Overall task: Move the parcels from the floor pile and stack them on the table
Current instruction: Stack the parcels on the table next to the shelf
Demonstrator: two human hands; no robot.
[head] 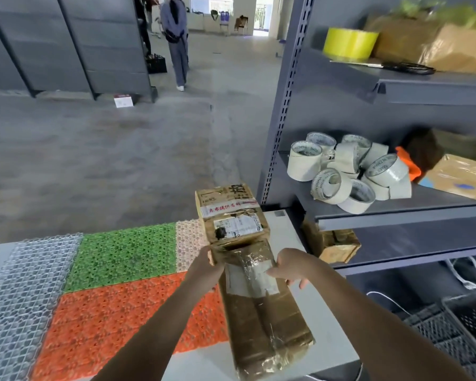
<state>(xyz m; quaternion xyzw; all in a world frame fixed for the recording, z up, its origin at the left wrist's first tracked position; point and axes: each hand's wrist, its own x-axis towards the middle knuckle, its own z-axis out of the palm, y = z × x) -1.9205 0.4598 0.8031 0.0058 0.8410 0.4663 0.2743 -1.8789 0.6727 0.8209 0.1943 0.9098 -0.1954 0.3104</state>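
On the near right of the white surface (324, 312), a long brown tape-wrapped cardboard parcel (261, 312) lies lengthwise, its far end against a squat brown cardboard box with white labels (231, 215). The left hand (204, 268) and right hand (289, 266) hold that far end from either side, each grip clamped on the parcel's edges; whether its weight is fully down I cannot tell. At least two parcels seem to have reached the surface, set end to end rather than stacked. The floor pile is out of view, so what remains is unknown. Green, orange and clear plastic grid mats (127, 257) cover the surface's left. Grey metal shelving (396, 213) with white tape rolls (349, 171) stands right, and a person (176, 39) stands far off on the grey concrete floor (107, 160).
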